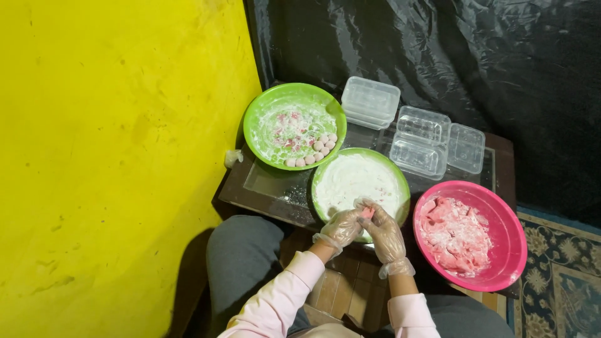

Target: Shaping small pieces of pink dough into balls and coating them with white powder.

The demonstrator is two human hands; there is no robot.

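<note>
Small dark glass-topped table (275, 184) is crowded. Only bare strip: left-centre, under the green plastic plate of floured balls (294, 125). 4 clear plastic lidded boxes (421, 143) block the upper centre, round pink plastic bowl of pink dough (471, 235) the lower right, green flour plate (360, 181) the middle. Yellow wall (113, 156) closes the left.

Beyond the grips, at the far left of the dark desk (275, 188), a green plate (294, 126) holds floured pink-and-white balls (313, 153) along its near edge. Past the grips and to their right stand clear plastic containers (421, 141), stacked and empty. Right of the grips sits a pink bowl (471, 235) of floured pink chunks. A yellow wall (113, 156) fills the left; black plastic sheeting (438, 56) hangs behind.
</note>
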